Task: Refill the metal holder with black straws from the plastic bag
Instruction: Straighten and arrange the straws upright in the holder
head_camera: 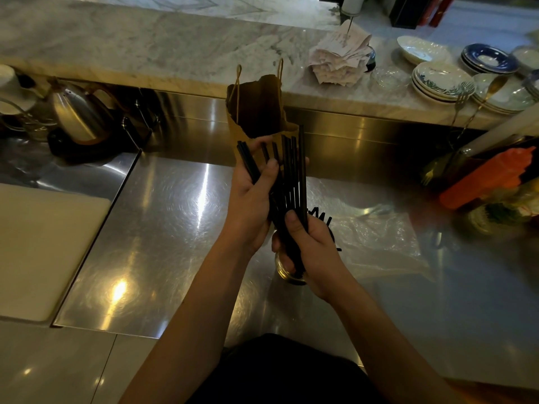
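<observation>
A fanned bunch of black straws point(291, 176) stands upright above the steel counter. My left hand point(252, 199) cups their upper part from the left, thumb across the front. My right hand point(306, 246) grips their lower ends. The metal holder point(287, 272) sits on the counter directly below my right hand, mostly hidden by it, with a few straw tips showing behind. The clear plastic bag point(379, 243) lies flat on the counter just right of the holder.
A brown paper bag point(256, 112) stands behind the straws. A kettle point(78, 115) sits at back left, a white cutting board point(43, 252) at left. Plates point(443, 80) and a receipt spike are on the marble ledge. An orange squeeze bottle point(490, 176) stands at right.
</observation>
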{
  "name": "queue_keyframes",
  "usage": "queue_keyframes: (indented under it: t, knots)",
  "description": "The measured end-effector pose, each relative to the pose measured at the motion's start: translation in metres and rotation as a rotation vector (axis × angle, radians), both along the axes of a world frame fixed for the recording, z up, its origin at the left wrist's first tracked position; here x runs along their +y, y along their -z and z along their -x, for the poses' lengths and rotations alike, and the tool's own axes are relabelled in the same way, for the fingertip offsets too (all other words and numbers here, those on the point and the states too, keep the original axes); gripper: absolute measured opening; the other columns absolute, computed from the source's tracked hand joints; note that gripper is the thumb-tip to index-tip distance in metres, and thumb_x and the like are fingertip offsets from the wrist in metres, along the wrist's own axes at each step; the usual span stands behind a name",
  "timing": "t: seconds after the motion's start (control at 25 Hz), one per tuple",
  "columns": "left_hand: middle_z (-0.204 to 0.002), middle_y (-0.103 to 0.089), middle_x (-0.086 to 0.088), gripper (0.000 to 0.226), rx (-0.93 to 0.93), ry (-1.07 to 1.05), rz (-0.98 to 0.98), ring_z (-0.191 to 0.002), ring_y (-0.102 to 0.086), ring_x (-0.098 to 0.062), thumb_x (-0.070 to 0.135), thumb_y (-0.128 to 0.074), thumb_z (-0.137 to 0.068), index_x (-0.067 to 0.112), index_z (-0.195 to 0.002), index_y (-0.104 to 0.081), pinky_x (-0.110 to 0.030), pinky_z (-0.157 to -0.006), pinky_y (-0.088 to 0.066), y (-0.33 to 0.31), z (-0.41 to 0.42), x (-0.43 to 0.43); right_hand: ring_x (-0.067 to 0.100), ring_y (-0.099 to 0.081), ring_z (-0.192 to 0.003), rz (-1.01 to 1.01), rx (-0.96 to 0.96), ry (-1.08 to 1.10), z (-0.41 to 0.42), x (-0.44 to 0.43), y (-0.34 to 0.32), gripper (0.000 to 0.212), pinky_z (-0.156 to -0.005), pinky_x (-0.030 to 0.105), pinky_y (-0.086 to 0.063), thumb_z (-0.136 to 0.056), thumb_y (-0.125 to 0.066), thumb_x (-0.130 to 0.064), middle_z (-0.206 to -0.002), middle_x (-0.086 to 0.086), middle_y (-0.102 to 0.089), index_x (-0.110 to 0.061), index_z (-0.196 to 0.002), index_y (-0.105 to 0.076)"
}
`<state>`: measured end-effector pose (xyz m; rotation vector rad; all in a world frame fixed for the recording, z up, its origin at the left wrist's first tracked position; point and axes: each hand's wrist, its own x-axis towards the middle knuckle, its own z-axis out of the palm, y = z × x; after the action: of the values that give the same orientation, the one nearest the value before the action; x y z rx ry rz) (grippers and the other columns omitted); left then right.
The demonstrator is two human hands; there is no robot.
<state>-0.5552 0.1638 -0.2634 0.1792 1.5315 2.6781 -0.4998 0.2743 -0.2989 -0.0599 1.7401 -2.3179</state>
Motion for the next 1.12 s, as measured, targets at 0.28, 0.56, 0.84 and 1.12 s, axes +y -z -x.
queue_keyframes:
  t: [0.28, 0.56, 0.84, 1.12]
  knots:
    - [-0.128, -0.059, -0.025, 0.033, 0.011, -0.048, 0.082, -0.114, -0.064, -0.037, 0.006, -0.038, -0.104, 0.011, -0.136, -0.036, -0.056, -0.093, -0.052, 0.0, 0.0, 0.002, 0.008, -0.048, -0.038, -0.011, -0.023, 0.016, -0.002, 0.0, -0.003, 0.032, -0.038, 0.018, -0.04, -0.097, -0.042, -0.036, -0.063, 0.002, -0.064, -0.007, -0.095, -0.056]
    - [-0.116, -0.068, -0.01, 0.038, -0.133, -0.075, 0.05, -0.1, -0.072, -0.019, 0.006, -0.035, -0.105, 0.011, -0.142, -0.036, -0.029, -0.077, -0.058, 0.004, 0.002, -0.003, 0.011, -0.052, -0.038, -0.144, 0.012, 0.083, 0.0, -0.001, -0.001, 0.033, -0.039, 0.023, -0.041, -0.101, -0.039, -0.032, -0.063, 0.002, -0.066, -0.006, -0.096, -0.059]
    - [-0.134, -0.061, -0.014, 0.041, -0.144, 0.086, 0.102, -0.123, -0.06, -0.031, 0.02, -0.034, -0.106, 0.017, -0.147, -0.039, -0.05, -0.099, -0.05, 0.004, 0.002, -0.014, 0.006, -0.048, -0.036, -0.229, 0.115, 0.084, 0.001, 0.0, 0.002, 0.033, -0.038, 0.019, -0.039, -0.103, -0.039, -0.034, -0.059, -0.003, -0.064, -0.014, -0.085, -0.059]
    - [-0.116, -0.07, -0.003, 0.033, -0.079, 0.015, 0.249, -0.11, -0.067, -0.019, 0.02, -0.044, -0.103, 0.013, -0.133, -0.056, -0.032, -0.092, -0.055, 0.007, 0.003, -0.014, 0.004, -0.047, -0.035, -0.224, 0.146, 0.141, 0.003, 0.0, 0.008, 0.032, -0.037, 0.017, -0.038, -0.1, -0.043, -0.042, -0.058, -0.002, -0.062, -0.022, -0.082, -0.06]
